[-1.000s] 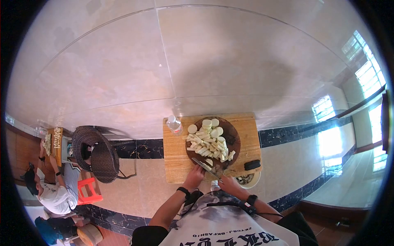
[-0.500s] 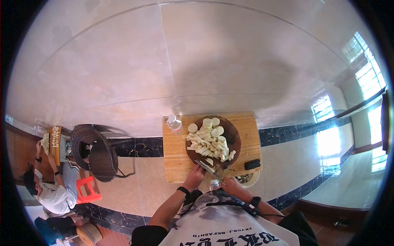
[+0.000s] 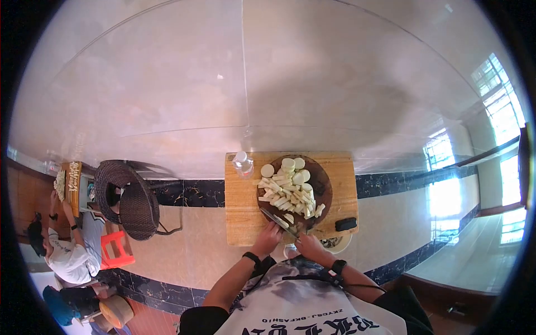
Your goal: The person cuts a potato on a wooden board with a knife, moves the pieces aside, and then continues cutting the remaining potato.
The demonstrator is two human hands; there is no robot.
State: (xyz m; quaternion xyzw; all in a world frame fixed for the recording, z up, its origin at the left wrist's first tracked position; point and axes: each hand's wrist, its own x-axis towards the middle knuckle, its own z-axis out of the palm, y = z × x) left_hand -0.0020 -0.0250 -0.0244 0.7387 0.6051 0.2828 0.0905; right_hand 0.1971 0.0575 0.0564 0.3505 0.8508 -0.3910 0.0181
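Note:
A round dark chopping board (image 3: 324, 195) lies on a wooden table, bearing a pile of pale vegetable sticks (image 3: 287, 192) and several thick round pieces (image 3: 267, 171). My right hand (image 3: 311, 247) is closed on the handle end of a knife (image 3: 274, 218), whose blade slants up and left over the board's near edge. Beside the blade, my left hand (image 3: 268, 238) has its fingers bunched together; what they pinch is too small to make out. Just beyond the blade lies a small cut piece (image 3: 288, 218).
The wooden table (image 3: 240, 215) also bears a clear bottle (image 3: 243, 164) and a black object (image 3: 345, 224). Under its near right edge is a bowl (image 3: 344, 243). Leftward are a wicker chair (image 3: 139, 212), a red stool (image 3: 116, 249) and a seated person (image 3: 72, 259) handling food.
The view has shifted slightly. The knife has moved a little up and left over the board, and my right hand has come somewhat closer to my left hand.

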